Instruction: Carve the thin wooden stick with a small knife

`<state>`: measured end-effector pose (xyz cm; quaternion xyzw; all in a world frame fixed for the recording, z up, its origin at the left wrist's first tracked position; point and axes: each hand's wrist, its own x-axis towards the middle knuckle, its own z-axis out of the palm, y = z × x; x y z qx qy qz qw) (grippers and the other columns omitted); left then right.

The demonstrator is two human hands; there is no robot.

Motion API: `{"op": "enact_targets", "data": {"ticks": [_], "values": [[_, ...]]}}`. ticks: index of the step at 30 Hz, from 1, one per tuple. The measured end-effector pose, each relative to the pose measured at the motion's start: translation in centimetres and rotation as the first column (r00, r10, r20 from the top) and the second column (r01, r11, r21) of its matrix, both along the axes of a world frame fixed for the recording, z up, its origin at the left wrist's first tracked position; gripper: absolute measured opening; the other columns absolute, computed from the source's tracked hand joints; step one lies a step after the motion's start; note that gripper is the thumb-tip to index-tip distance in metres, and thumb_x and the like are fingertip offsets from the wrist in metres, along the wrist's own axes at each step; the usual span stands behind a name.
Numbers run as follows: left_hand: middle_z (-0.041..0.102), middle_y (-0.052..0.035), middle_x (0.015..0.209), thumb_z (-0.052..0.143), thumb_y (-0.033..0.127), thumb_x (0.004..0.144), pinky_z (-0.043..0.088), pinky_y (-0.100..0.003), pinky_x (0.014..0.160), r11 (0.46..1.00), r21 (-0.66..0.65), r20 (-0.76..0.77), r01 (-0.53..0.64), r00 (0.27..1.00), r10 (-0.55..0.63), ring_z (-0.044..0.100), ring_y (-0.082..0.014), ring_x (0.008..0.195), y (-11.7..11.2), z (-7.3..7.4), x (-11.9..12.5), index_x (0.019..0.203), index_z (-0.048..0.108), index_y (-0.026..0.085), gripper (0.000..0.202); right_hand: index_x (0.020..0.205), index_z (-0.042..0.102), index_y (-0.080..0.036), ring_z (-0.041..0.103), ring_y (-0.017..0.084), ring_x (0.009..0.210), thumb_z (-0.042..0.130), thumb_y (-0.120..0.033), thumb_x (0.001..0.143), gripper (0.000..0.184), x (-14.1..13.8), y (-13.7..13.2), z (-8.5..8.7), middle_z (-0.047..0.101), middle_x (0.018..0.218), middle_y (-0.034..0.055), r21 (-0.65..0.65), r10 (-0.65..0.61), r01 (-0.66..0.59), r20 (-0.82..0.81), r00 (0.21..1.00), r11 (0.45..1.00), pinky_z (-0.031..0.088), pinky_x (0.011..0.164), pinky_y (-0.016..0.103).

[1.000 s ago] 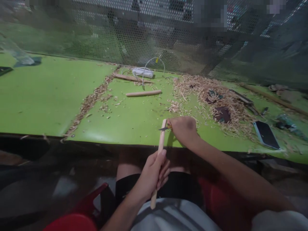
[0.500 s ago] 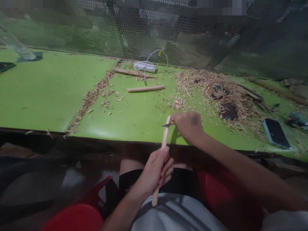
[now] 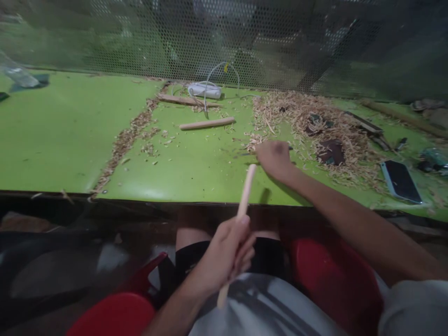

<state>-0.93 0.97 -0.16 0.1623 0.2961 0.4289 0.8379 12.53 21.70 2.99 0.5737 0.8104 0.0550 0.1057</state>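
Left hand: your left hand (image 3: 227, 254) is closed around the stick (image 3: 241, 212), which tilts up over the table (image 3: 70, 140) edge.
Right hand: your right hand (image 3: 275, 158) hovers near the shavings (image 3: 315, 126), blurred; I cannot tell its grip.
Far: another stick (image 3: 206, 123), a phone (image 3: 401, 181).

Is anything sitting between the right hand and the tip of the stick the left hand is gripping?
Nothing visible. The right hand is just beyond the tip of the stick, with only bare green table showing in the gap. The left hand grips the stick lower down.
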Motion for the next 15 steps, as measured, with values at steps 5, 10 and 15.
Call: {"op": "enact_targets", "data": {"ticks": [5, 10, 15], "values": [[0.030, 0.0117, 0.043, 0.065, 0.053, 0.097, 0.018, -0.011, 0.030, 0.999, -0.040, 0.144, 0.017, 0.990, -0.011, 0.016, -0.0024, 0.033, -0.1, 0.4, -0.4, 0.068, 0.039, 0.021, 0.051, 0.102, 0.081, -0.010, 0.068, 0.022, 0.077, 0.045, -0.018, 0.102, 0.037, 1.0, 0.0, 1.7, 0.077, 0.090, 0.0155, 0.116, -0.109, 0.117, -0.067, 0.992, 0.986, 0.043, 0.066, 0.028], [0.034, 0.0115, 0.044, 0.065, 0.050, 0.097, 0.018, -0.011, 0.027, 0.997, -0.031, 0.340, 0.069, 0.939, -0.054, 0.012, -0.0033, 0.031, 1.5, -0.5, -1.3, 0.073, 0.043, 0.021, 0.044, 0.100, 0.084, -0.020, 0.072, 0.027, 0.080, 0.050, -0.026, 0.099, 0.034, -1.1, -5.8, 2.8, 0.078, 0.086, 0.0131, 0.056, 0.043, -0.042, -0.019, 0.999, 0.998, 0.042, 0.064, 0.029], [0.032, 0.0120, 0.044, 0.067, 0.050, 0.096, 0.019, -0.010, 0.027, 0.998, -0.034, 0.342, 0.052, 0.939, -0.038, 0.011, -0.0030, 0.031, 1.3, -0.3, -1.0, 0.073, 0.042, 0.021, 0.045, 0.096, 0.082, -0.016, 0.073, 0.029, 0.083, 0.045, -0.018, 0.100, 0.038, -1.9, -7.4, 2.4, 0.079, 0.088, 0.0156, -0.013, 0.081, -0.081, 0.007, 0.997, 0.997, 0.044, 0.066, 0.031]]}}
